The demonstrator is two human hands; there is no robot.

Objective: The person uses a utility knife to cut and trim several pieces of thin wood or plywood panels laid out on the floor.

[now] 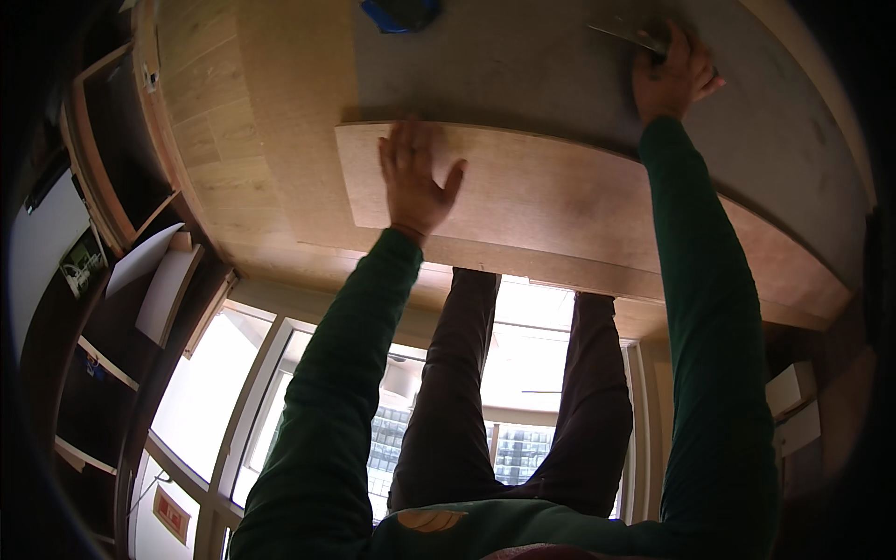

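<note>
My left hand (pixel 415 187) lies flat with spread fingers on a long, pale wooden board (pixel 541 182), near its left end. My right hand (pixel 672 79) is farther off, beyond the board's far edge and above a grey surface (pixel 523 75). Its fingers are closed around a thin, flat metal tool (pixel 627 35) that points to the left. The tool's exact kind is hard to make out, as the hand covers part of it. A blue object (pixel 399 13) sits on the grey surface at the top, cut off by the picture's edge.
Wood-patterned flooring (pixel 201 112) extends to the left of the board. Dark shelving (pixel 103 383) with loose panels (pixel 168 289) stands along the left side. Windows (pixel 527 345) show behind my legs (pixel 448 392). White boxes (pixel 793 401) are at the right.
</note>
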